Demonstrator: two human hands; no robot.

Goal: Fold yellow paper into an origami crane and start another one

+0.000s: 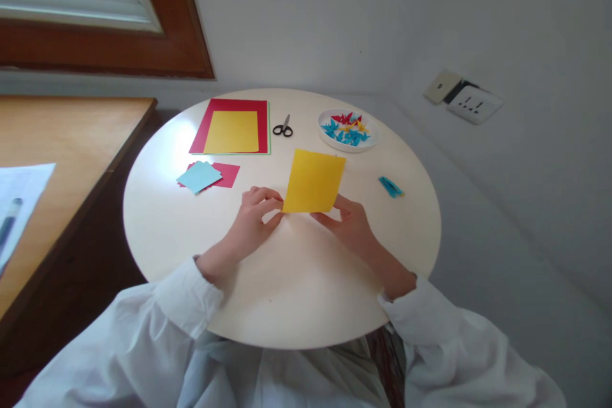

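Observation:
A yellow paper sheet (314, 181) is held up above the round white table (287, 280). My left hand (254, 215) pinches its lower left corner. My right hand (348, 223) pinches its lower right edge. Both hands have their fingers closed on the sheet. White sleeves cover both of my forearms.
A stack of red and yellow sheets (233, 127) lies at the back left, with small light blue and red squares (205, 176) in front of it. Black scissors (284, 127) lie at the back. A white plate (327, 133) holds several folded paper figures. A blue folded piece (391, 187) lies right. A wooden desk (62, 159) stands left.

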